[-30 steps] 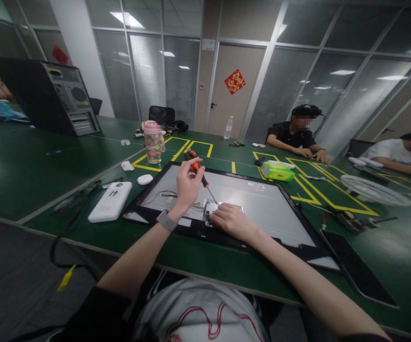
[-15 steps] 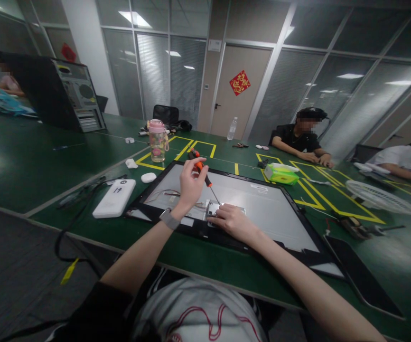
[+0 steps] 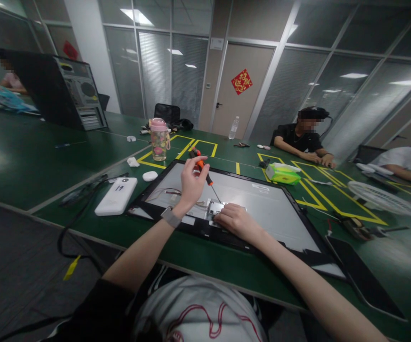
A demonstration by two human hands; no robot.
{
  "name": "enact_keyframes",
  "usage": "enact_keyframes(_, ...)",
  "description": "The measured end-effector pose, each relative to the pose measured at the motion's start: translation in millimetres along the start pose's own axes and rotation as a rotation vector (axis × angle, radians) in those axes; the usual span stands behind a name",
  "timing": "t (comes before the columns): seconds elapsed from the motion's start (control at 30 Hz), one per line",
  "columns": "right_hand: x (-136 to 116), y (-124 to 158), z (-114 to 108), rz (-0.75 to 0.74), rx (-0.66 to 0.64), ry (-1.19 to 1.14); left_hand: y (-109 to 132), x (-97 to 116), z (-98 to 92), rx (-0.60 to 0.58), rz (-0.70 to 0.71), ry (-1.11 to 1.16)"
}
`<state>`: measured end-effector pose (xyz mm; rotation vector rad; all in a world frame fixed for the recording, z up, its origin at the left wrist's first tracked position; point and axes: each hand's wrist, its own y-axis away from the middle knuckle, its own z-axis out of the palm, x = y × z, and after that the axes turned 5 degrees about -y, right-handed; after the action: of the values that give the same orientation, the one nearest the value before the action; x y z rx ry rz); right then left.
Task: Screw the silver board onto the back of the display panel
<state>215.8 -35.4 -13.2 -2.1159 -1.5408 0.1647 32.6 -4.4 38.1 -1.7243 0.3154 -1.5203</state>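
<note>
My left hand [image 3: 193,180] has its fingers closed around the orange-and-black handle of a screwdriver [image 3: 209,180]. The screwdriver slants down to the right, its tip at a small silvery metal box [image 3: 212,207] on the back of a flat display panel [image 3: 266,209]. Across that box lies my right hand [image 3: 237,218], fingers fairly flat and close to the tip; the fingertips are partly hidden. Thin cables [image 3: 172,192] run left from the box. The panel has a black frame and lies flat on the green table [image 3: 191,254].
Left of the panel are a white power bank [image 3: 116,197], a white case [image 3: 150,176] and a pink-lidded bottle [image 3: 159,142]. A green tissue pack [image 3: 282,174] stands beyond it, and a long black part [image 3: 365,278] lies right. A computer case [image 3: 63,90] and other people are farther off.
My right hand has shifted slightly right and toward me, uncovering more of the metal box. The screwdriver stays in my left hand at nearly the same slant.
</note>
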Motion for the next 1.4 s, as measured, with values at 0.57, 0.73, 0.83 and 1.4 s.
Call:
enact_keyframes(0.57,1,8,-2,0.016,-0.001,-0.007,0,0,0.7,-0.004,0.012,-0.002)
enact_keyframes(0.73,0,5,0,0.005,0.008,0.008,1,-1,1.7,-0.009,0.005,-0.007)
enact_keyframes(0.83,-1,4,-1,0.001,0.015,0.013,2,-1,1.7,-0.018,0.004,-0.013)
enact_keyframes(1.4,-2,13,-2,0.081,0.02,-0.005,4,3,0.1,-0.228,0.062,-0.042)
